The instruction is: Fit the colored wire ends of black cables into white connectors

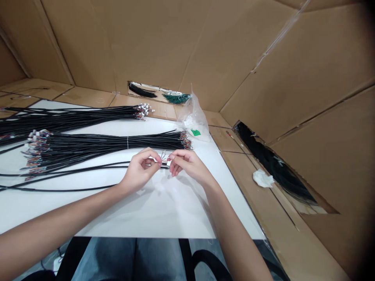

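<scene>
Fingertips [158,159] of our left hand [139,168] pinch closed on thin wires [163,155]; just beside them, our right hand [189,164] grips a small white connector [169,163] between closed fingers, over the white table [181,222]. Black cables [96,144] lie bundled beyond our hands.

A: How is the scene lit?
B: Brightly, with soft shadows across the white tabletop [181,222]; the cardboard walls [158,39] read dimmer.
A: And definition?
B: Slightly soft — the fine wires [163,153] blur — with black vignetting at the right corners.
</scene>
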A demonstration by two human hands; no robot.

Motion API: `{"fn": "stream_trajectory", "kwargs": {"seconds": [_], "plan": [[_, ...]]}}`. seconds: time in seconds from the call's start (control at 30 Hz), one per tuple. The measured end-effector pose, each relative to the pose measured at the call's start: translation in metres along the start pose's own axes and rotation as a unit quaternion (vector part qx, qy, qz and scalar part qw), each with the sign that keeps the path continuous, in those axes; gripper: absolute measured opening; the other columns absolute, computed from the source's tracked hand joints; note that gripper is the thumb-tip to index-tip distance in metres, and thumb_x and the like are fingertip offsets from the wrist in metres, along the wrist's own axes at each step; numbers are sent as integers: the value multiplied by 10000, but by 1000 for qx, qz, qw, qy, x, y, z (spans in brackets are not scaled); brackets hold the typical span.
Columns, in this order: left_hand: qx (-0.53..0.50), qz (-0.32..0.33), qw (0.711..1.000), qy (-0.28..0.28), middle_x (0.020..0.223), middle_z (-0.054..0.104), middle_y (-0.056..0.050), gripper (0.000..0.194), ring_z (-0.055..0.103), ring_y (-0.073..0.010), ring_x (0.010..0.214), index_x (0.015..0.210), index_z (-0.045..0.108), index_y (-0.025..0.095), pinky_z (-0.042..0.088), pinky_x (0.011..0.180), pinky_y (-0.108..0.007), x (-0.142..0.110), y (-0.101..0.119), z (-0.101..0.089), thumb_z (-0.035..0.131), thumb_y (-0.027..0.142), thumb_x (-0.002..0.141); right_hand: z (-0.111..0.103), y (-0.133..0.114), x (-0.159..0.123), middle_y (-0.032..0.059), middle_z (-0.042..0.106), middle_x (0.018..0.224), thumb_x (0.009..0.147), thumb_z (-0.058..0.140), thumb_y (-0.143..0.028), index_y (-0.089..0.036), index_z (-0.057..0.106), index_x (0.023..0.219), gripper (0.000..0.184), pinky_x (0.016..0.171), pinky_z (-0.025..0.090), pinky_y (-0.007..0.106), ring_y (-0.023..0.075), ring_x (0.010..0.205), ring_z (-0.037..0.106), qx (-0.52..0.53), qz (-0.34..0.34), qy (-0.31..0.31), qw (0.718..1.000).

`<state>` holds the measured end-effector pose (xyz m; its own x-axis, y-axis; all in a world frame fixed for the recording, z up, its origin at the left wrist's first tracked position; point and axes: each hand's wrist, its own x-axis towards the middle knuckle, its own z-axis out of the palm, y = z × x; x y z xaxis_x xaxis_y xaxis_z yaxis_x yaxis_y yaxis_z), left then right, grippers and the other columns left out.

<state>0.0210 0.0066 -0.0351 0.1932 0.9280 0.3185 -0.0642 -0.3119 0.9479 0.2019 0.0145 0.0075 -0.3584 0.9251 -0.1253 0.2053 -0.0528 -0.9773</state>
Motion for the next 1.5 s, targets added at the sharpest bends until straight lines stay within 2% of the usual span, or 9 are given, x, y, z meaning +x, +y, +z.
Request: {"fn": "stream_trajectory", "kwargs": {"seconds": [0.13, 0.33, 0.5, 0.63, 0.87, 1.27, 1.5], "plan": [[34, 29, 999, 13, 838, 541, -36, 123, 552, -140, 794, 781, 711, 186, 440, 638, -234, 0, -1, -2, 592, 165, 802, -1, 1, 0, 11, 652, 606, 806, 640, -417, -142, 608, 709, 294, 531, 530, 227, 114, 521, 633, -4, -6, -24, 1000], [64, 15, 997, 29, 893, 538, -45, 186, 562, -140, 827, 868, 751, 206, 444, 616, -218, 0, -3, -2, 574, 168, 825, 2, -1, -2, 10, 638, 612, 790, 666, -434, -142, 620, 708, 306, 539, 517, 233, 112, 524, 620, -11, -31, -58, 998], [119, 18, 993, -13, 940, 533, -54, 226, 550, -138, 802, 998, 733, 217, 404, 557, -208, -1, -6, -2, 558, 219, 855, 3, -1, -4, 2, 619, 600, 792, 665, -423, -145, 608, 677, 307, 558, 513, 238, 109, 529, 608, -16, -41, -64, 997], [149, 43, 987, -34, 891, 539, -50, 190, 539, -145, 786, 889, 723, 194, 404, 574, -218, 0, -2, -1, 535, 221, 871, 3, -1, -4, 8, 619, 598, 799, 658, -427, -150, 607, 684, 304, 562, 519, 250, 118, 539, 605, -18, -42, -73, 996], [148, 63, 986, -32, 803, 507, -33, 199, 515, -141, 751, 755, 664, 173, 392, 588, -228, 1, 6, -1, 545, 274, 878, 0, 0, -3, 13, 618, 616, 796, 662, -430, -146, 620, 673, 313, 549, 519, 246, 118, 534, 609, -6, -46, -92, 995], [121, 65, 990, -17, 816, 487, -26, 82, 497, -114, 699, 751, 682, 169, 372, 502, -192, 0, 10, 1, 605, 143, 760, -2, 0, -3, -2, 610, 598, 825, 638, -399, -145, 624, 708, 281, 532, 493, 235, 114, 500, 608, 25, -46, -118, 992], [142, 92, 985, -31, 857, 469, -8, 77, 433, -42, 540, 780, 676, 176, 369, 468, -182, -2, 8, -1, 614, 139, 754, -1, -1, -3, -1, 623, 575, 800, 646, -401, -145, 617, 677, 286, 505, 487, 244, 123, 460, 611, 44, -5, -97, 994]]}}
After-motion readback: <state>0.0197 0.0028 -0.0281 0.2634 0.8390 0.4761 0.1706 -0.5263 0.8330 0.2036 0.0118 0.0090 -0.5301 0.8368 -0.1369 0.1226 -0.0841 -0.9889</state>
